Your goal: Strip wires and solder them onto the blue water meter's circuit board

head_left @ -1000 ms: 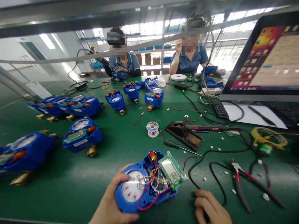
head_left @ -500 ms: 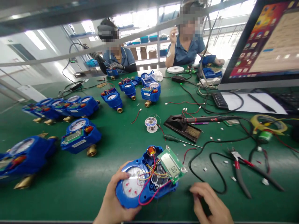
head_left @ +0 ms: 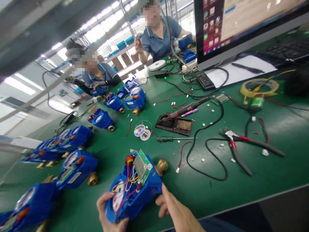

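Note:
A blue water meter (head_left: 135, 199) sits tilted in front of me, its casing open. Its round dial (head_left: 118, 197) faces up at the left, and a brass fitting (head_left: 161, 166) sticks out at the far right. A green circuit board (head_left: 142, 167) with a small display stands slanted on top, with red, yellow and white wires running below it. My left hand (head_left: 108, 211) is closed round the dial end, thumb on the rim. My right hand (head_left: 177, 206) grips the right end of the casing, some fingers curled below it.
More blue meters (head_left: 76, 170) stand along the left. Ahead are a solder spool (head_left: 139, 130), a soldering iron (head_left: 185, 109) in its stand, and a screwdriver (head_left: 166, 139). Pliers (head_left: 233, 140) and a looping black cable lie to the right, below a monitor (head_left: 227, 25). Two co-workers sit opposite.
My right hand has come from the table onto the meter's right end. The meter has turned and tilted, its board now more upright with the display facing away. The head view has swung and tipped.

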`<state>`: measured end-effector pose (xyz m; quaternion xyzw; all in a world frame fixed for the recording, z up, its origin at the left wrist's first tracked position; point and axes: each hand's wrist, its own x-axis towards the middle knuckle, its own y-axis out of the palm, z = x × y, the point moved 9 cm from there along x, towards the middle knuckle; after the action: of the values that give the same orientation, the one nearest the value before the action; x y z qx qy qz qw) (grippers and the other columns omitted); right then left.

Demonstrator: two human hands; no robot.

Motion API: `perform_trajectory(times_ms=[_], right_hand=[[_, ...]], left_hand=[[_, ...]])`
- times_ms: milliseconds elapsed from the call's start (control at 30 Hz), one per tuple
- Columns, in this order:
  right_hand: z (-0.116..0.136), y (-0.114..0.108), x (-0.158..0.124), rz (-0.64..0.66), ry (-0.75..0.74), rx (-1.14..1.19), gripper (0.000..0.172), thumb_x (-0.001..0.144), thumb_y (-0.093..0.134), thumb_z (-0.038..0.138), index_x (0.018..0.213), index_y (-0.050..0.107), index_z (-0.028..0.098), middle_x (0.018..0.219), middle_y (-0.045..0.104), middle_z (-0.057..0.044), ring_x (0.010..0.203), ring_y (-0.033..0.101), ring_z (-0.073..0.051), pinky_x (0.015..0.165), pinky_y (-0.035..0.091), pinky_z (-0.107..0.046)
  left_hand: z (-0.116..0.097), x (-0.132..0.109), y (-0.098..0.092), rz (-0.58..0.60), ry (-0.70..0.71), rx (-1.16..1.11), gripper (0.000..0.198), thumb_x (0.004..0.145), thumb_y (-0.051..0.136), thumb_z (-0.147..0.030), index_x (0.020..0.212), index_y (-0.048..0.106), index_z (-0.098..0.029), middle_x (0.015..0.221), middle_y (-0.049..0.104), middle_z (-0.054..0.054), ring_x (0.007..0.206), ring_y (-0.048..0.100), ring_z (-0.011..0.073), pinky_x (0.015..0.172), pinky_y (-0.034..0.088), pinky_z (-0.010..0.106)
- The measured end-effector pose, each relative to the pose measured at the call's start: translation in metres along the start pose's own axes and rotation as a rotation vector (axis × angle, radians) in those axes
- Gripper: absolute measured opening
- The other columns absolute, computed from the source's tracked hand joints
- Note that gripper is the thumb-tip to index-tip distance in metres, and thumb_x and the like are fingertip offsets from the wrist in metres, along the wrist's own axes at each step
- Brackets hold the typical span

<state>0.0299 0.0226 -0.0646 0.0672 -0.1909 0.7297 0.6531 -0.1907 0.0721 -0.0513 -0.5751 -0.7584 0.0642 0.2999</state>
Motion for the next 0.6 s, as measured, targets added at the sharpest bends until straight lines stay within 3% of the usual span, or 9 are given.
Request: perform_trajectory(times_ms=[100,200,333,600], right_hand=[[-0.008,-0.008,0.011,0.13,0.105,-0.053,0.077,0.066,0.041,0.021,0.137,0.021,-0.003,0.083,0.056,-0.01,0.058,0.05,-0.016,0.057,0.048,-0.03],[-0.014,-0.018,0.019,0.18,0.208,-0.104,0.075,0.067,0.038,0.021,0.134,0.023,-0.008,0.074,0.053,-0.006,0.052,0.046,-0.015,0.05,0.044,-0.028],[-0.023,-0.02,0.025,0.175,0.265,-0.144,0.072,0.073,0.037,0.021,0.138,0.016,-0.002,0.073,0.052,-0.003,0.053,0.048,-0.014,0.051,0.043,-0.027],[-0.043,-0.015,0.03,0.213,0.365,-0.183,0.069,0.079,0.034,0.022,0.14,0.01,0.004,0.075,0.051,-0.001,0.053,0.048,-0.013,0.051,0.041,-0.026]], left_hand=[[-0.015,-0.011,0.0,-0.09,0.044,0.027,0.066,0.054,0.074,-0.06,0.097,0.043,-0.021,0.093,0.045,0.003,0.077,0.049,0.0196,0.069,0.038,0.028],[-0.036,-0.024,0.003,-0.198,0.075,0.139,0.057,0.06,0.073,-0.054,0.096,0.043,-0.021,0.092,0.044,0.002,0.073,0.047,0.0176,0.066,0.036,0.027],[-0.052,-0.031,0.012,-0.236,0.075,0.223,0.051,0.065,0.07,-0.051,0.097,0.044,-0.02,0.092,0.046,0.003,0.072,0.051,0.0194,0.064,0.042,0.03],[-0.048,-0.036,0.018,-0.249,0.044,0.156,0.05,0.064,0.075,-0.042,0.098,0.046,-0.021,0.103,0.05,0.008,0.081,0.06,0.0245,0.066,0.052,0.033]])
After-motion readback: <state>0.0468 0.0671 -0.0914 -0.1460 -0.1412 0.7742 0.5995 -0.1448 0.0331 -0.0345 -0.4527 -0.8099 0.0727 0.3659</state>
